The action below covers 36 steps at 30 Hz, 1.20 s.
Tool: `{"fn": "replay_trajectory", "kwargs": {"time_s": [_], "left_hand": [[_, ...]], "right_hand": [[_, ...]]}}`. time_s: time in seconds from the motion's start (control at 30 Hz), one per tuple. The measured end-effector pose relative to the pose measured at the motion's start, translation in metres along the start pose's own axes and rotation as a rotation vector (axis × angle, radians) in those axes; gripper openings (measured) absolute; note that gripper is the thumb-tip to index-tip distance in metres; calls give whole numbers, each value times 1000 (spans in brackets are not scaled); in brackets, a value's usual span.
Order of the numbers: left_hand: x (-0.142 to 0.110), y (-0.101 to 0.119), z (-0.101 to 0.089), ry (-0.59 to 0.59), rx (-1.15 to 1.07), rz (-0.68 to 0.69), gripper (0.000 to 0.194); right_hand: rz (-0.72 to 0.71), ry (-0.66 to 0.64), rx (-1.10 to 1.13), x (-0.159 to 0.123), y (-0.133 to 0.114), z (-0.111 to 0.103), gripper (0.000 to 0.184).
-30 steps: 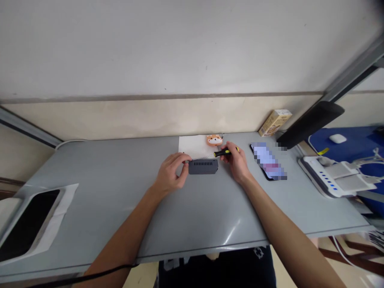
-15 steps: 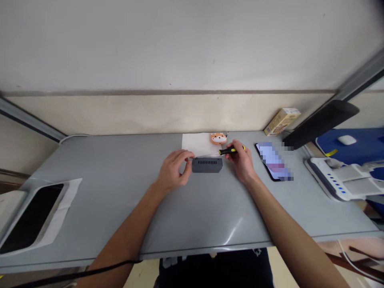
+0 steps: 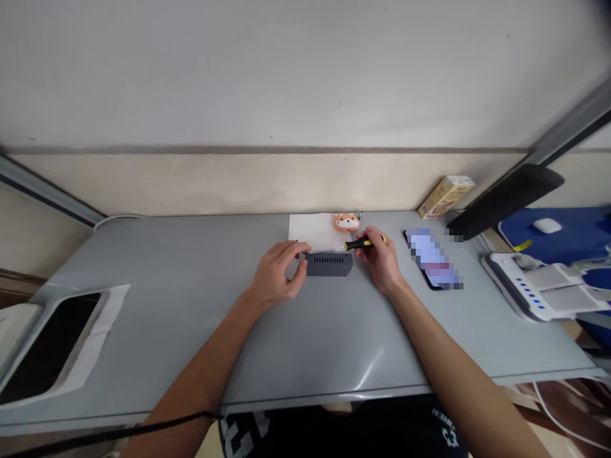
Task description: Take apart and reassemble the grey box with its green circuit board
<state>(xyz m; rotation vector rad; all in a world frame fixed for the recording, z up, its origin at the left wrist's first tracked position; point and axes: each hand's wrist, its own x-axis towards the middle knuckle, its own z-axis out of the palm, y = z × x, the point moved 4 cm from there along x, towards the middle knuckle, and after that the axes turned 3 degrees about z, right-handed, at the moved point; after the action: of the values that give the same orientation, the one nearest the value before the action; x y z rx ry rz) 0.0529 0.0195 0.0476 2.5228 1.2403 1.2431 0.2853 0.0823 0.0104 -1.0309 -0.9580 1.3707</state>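
A small dark grey vented box lies on the grey desk in front of me. My left hand is curled round its left end, thumb and fingers gripping it. My right hand is closed on a screwdriver with a black and yellow handle, its thin shaft pointing left over the top of the box. Behind the box lies a white sheet with a small orange dog-face figure on it.
A phone with a lit screen lies to the right of my right hand. A small yellow carton stands at the back right, a black monitor beyond it. A white device sits at the right edge, a dark tray at the left.
The view shifted slightly. Both hands stay on the box and the screwdriver with barely any movement.
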Motion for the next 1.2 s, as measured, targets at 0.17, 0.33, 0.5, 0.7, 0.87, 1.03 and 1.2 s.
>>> {"fn": "replay_trajectory", "kwargs": {"time_s": [0.17,0.33,0.5,0.7,0.87,1.03,1.2], "left_hand": [[-1,1,1,-11,9,13,21],[-1,-1,3,-45,37,14,16],[1,5,1,-97,94,124,14],[1,29,4,-222,99,226,6],[-2,51,11,-305,70,259,6],[1,48,7,-305,68,256,7],[6,27,-9,-316,93,161,10]], "right_hand": [[-17,-35,-16,-3,-4,1,36],[-13,-8,-11,-1,-7,-3,35],[-17,108,103,7,-12,-17,34],[-20,184,95,14,-12,-24,34],[-80,181,-196,9,-14,-20,39],[-150,228,-425,4,-19,-23,39],[-159,327,-413,10,-20,-37,35]]}}
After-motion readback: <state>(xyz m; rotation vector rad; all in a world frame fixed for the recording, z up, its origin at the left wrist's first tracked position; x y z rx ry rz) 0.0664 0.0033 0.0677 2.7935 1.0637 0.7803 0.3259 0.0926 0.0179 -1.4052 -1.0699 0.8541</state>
